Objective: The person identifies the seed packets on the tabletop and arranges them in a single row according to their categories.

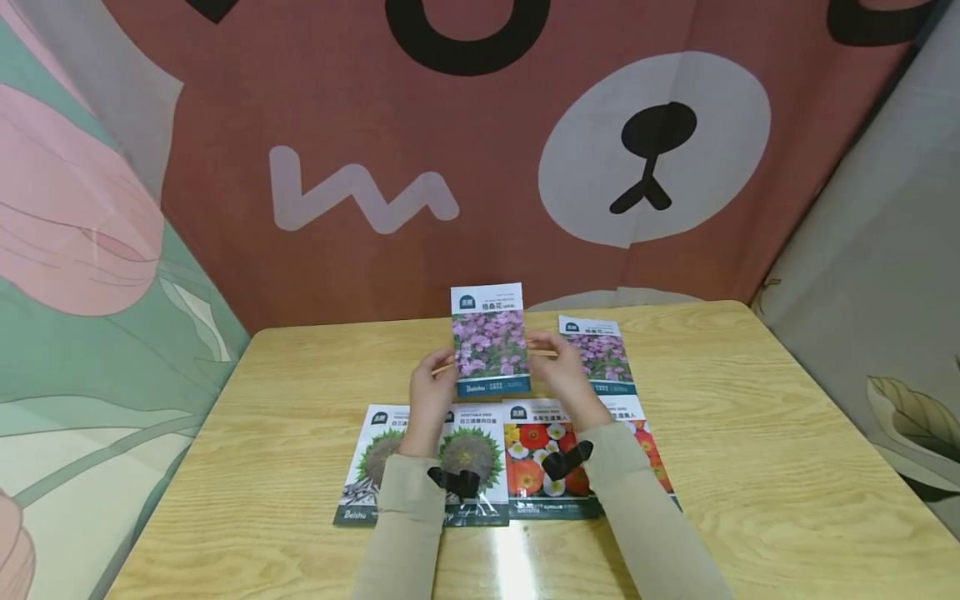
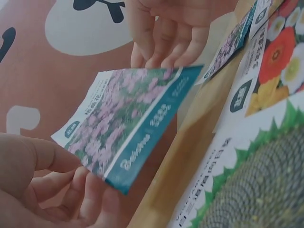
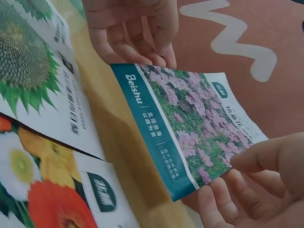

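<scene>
A seed packet (image 1: pixel 490 342) with pink flowers and a teal bottom band is held up between both hands, above the table's far part. My left hand (image 1: pixel 432 392) pinches its left edge, and my right hand (image 1: pixel 558 371) pinches its right edge. In the right wrist view, thumb and fingers of the right hand (image 3: pixel 256 185) close on the packet's edge. The left wrist view shows the left hand (image 2: pixel 57 185) at the opposite edge. A second pink-flower packet (image 1: pixel 600 354) lies on the table just right of the right hand.
Nearer on the wooden table (image 1: pixel 262 467) lie two sunflower seed packets (image 1: pixel 472 458) and two red-and-white flower packets (image 1: pixel 536 458) in a row, partly covered by my forearms. A curtain (image 1: pixel 487 108) with a bear print hangs behind the table's far edge.
</scene>
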`<state>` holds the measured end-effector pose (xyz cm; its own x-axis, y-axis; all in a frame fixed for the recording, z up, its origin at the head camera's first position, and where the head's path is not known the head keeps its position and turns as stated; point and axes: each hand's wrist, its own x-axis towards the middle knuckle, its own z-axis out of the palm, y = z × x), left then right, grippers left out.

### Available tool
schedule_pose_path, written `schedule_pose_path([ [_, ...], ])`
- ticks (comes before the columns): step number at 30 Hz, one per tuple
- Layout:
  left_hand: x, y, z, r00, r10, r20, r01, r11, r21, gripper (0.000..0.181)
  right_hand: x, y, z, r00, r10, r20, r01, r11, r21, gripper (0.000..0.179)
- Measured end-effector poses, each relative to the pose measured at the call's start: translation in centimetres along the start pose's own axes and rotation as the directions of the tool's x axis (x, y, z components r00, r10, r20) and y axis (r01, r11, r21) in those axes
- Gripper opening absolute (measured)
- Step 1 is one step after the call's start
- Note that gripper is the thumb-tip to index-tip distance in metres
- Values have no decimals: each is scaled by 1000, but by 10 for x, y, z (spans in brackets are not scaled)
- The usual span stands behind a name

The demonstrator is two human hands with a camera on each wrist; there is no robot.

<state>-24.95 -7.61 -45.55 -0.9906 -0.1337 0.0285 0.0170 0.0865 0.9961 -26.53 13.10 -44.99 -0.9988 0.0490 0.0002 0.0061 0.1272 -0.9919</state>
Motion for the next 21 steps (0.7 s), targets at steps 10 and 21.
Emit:
schedule_pose_path([
  [10,-5,10,11,994,87,73,-82,995,-65,24,-11,-8,-29,997,-70,-19,66,984,-168,44],
  [21,-15,19,21,970,106,218,-85,991,-103,20,-23,-20,-58,989,-145,29,148,947,-285,41],
])
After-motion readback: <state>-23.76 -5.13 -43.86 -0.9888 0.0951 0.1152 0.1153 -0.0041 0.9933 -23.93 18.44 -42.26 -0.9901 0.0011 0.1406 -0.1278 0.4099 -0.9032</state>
